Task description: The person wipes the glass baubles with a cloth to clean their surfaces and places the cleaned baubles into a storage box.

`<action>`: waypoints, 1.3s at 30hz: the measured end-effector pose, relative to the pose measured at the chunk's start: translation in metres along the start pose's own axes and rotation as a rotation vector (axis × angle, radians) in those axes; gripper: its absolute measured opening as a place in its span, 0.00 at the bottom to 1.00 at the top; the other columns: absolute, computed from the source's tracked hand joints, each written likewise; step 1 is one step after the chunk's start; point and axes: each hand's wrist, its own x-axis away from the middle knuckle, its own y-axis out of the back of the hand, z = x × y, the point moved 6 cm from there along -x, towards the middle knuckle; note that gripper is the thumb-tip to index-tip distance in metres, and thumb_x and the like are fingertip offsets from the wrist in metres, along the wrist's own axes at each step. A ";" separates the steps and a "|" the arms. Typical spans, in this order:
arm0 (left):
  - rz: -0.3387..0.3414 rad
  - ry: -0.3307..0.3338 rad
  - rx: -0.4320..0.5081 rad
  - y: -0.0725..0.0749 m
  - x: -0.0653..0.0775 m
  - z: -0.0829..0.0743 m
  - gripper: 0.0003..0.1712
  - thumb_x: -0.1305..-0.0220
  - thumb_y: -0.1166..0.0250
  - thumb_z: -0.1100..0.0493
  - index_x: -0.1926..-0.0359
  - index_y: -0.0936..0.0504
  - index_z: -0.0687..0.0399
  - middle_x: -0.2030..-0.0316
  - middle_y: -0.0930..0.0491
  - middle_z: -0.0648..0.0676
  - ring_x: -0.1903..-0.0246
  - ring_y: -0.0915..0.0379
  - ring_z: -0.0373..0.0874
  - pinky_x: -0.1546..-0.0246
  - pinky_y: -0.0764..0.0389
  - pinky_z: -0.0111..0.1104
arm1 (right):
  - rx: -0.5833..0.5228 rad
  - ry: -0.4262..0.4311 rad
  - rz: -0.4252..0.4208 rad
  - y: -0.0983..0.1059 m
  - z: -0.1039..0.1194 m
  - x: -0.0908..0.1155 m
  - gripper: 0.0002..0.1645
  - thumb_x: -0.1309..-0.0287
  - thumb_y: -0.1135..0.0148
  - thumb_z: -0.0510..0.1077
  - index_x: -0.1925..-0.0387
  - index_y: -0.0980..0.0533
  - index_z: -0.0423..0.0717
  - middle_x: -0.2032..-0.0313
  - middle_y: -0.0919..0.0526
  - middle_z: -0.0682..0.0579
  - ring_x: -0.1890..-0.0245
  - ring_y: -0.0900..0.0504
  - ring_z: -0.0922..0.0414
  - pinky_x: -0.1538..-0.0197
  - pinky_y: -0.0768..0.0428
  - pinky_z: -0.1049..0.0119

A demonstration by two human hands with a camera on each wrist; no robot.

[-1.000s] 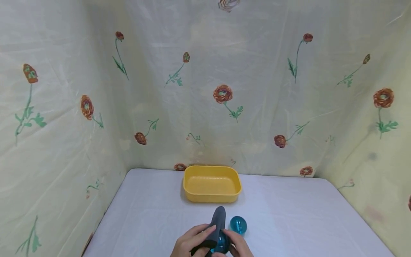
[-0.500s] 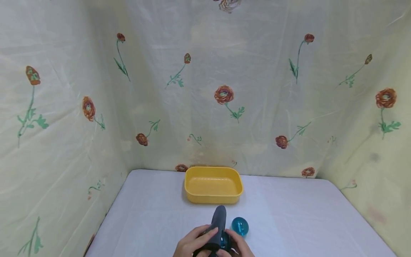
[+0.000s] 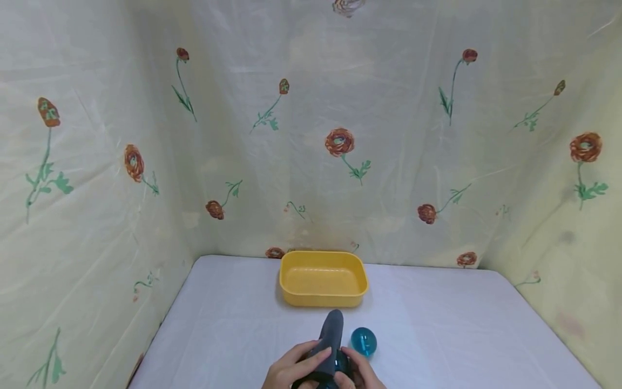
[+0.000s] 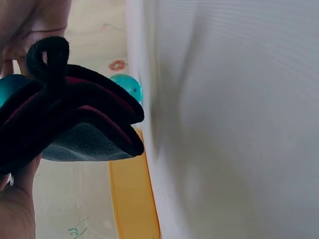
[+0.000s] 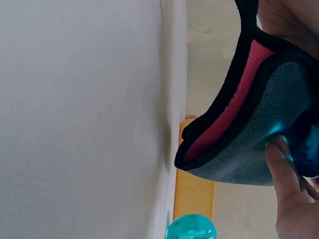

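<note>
A grey cloth with black edging (image 3: 332,329) and a pink inner side (image 5: 239,107) is folded over in my left hand (image 3: 290,368), which grips it from the left. A black loop (image 4: 49,55) sticks out from its edge. My right hand (image 3: 362,370) holds a clear blue ball (image 3: 342,363) against the cloth, fingertips on the ball. Much of this ball is hidden by the cloth and fingers. A second blue ball (image 3: 364,342) lies on the table just beyond my right hand, apart from it.
A yellow rectangular tub (image 3: 323,300) stands at the back middle of the white-covered table (image 3: 437,324), beyond both hands. Flower-printed sheets (image 3: 389,108) hang behind and along both sides.
The cloth has come further over the held ball, so less of it shows. My right thumb has shifted slightly on it. The second ball and the tub stay put.
</note>
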 end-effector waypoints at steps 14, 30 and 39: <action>-0.008 -0.012 -0.003 0.000 0.000 0.000 0.21 0.34 0.47 0.54 0.41 0.29 0.27 0.45 0.26 0.46 0.55 0.26 0.35 0.56 0.19 0.25 | 0.123 0.014 -0.042 0.001 0.007 0.003 0.53 0.49 0.52 0.74 0.35 0.42 0.39 0.49 0.23 0.37 0.59 0.19 0.52 0.59 0.16 0.58; 0.062 0.090 0.052 0.003 -0.003 -0.001 0.24 0.35 0.47 0.57 0.41 0.30 0.28 0.44 0.26 0.48 0.51 0.27 0.37 0.53 0.20 0.27 | 0.144 0.036 -0.065 0.000 0.022 0.011 0.53 0.58 0.42 0.73 0.36 0.38 0.47 0.41 0.30 0.42 0.45 0.25 0.48 0.49 0.19 0.63; 0.037 0.133 0.046 0.003 -0.004 0.003 0.24 0.36 0.46 0.58 0.42 0.29 0.28 0.45 0.26 0.48 0.52 0.26 0.35 0.54 0.20 0.24 | 0.207 0.166 -0.204 -0.003 0.041 0.028 0.38 0.56 0.37 0.66 0.43 0.32 0.57 0.44 0.28 0.56 0.43 0.26 0.55 0.46 0.21 0.68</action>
